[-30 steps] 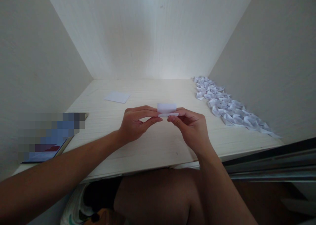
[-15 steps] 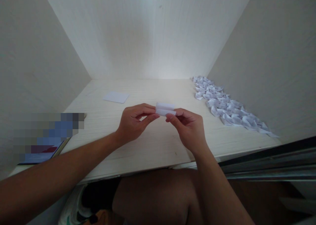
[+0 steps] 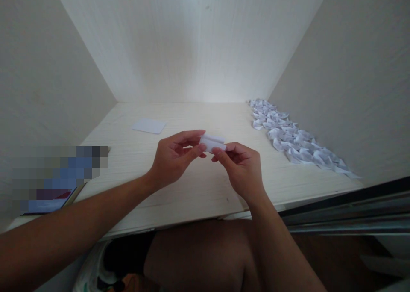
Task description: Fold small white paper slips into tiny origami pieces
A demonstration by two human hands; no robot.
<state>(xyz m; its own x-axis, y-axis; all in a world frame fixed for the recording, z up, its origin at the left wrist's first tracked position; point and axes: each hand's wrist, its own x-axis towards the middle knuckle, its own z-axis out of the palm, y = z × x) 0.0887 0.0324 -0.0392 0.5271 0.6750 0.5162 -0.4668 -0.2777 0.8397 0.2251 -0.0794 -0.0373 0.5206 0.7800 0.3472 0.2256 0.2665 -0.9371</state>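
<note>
A small folded piece of white paper (image 3: pixel 212 143) is held up between my two hands, above the middle of the table. My left hand (image 3: pixel 179 155) pinches its left end, thumb on the near face and a forefinger at the top edge. At the right end, my right hand (image 3: pixel 241 166) grips it with the thumb in front and fingers behind. A crease or layered fold runs along the paper's length. Farther back on the left lies a flat white sheet of paper (image 3: pixel 149 125), touched by neither hand.
Many folded white paper pieces (image 3: pixel 294 138) lie in a long band along the right wall. At the left edge rests a flat object with a blurred-out screen or cover (image 3: pixel 67 176). Walls enclose the pale wooden table (image 3: pixel 192 198) at the back and sides.
The folded paper has tilted and its near layer has come up closer to the far one. My left forefinger has risen to the paper's top edge.
</note>
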